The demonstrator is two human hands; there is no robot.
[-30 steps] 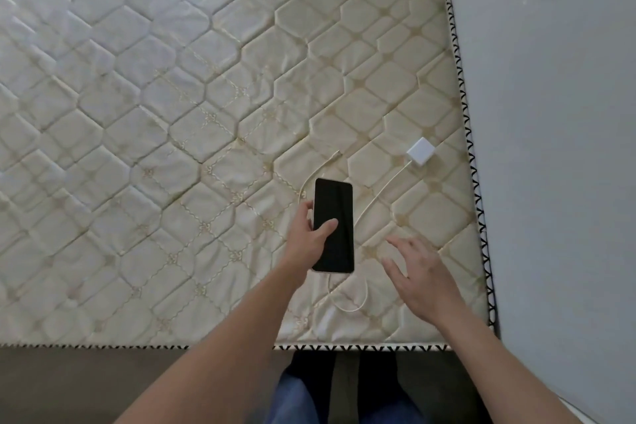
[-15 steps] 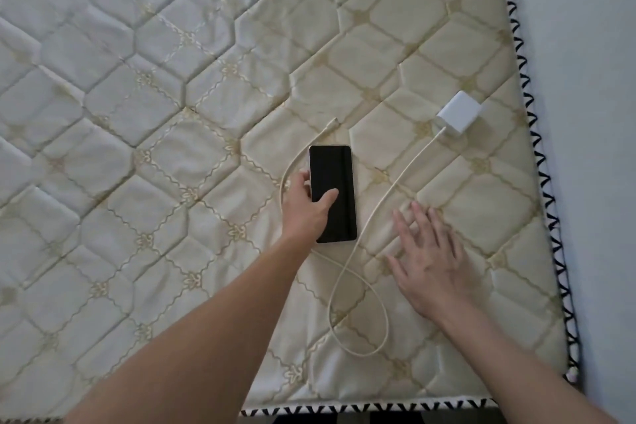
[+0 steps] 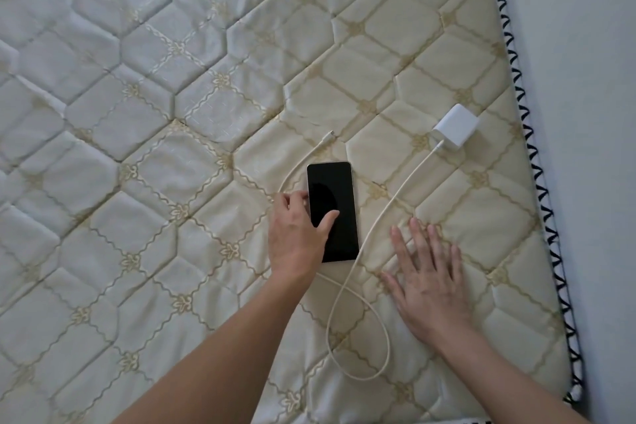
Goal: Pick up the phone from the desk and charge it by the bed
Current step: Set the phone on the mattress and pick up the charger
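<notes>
A black phone (image 3: 339, 196) lies screen-up on the quilted cream mattress (image 3: 172, 155). My left hand (image 3: 297, 234) grips its left edge, thumb across the lower screen. A white charger block (image 3: 456, 127) rests near the mattress's right edge. Its white cable (image 3: 358, 330) runs down past the phone's right side, loops near me and passes under the phone. The cable's free plug (image 3: 328, 134) lies just above the phone's top left. My right hand (image 3: 426, 279) is pressed flat on the mattress with fingers spread, right of the cable, holding nothing.
A pale grey wall (image 3: 585, 113) runs along the mattress's right edge, which has black zigzag trim (image 3: 537, 189). The mattress stretches far to the left and away from me.
The view has closed in over the mattress. My left hand has lowered the phone flat onto the mattress. My right hand has settled flat on the mattress beside the cable.
</notes>
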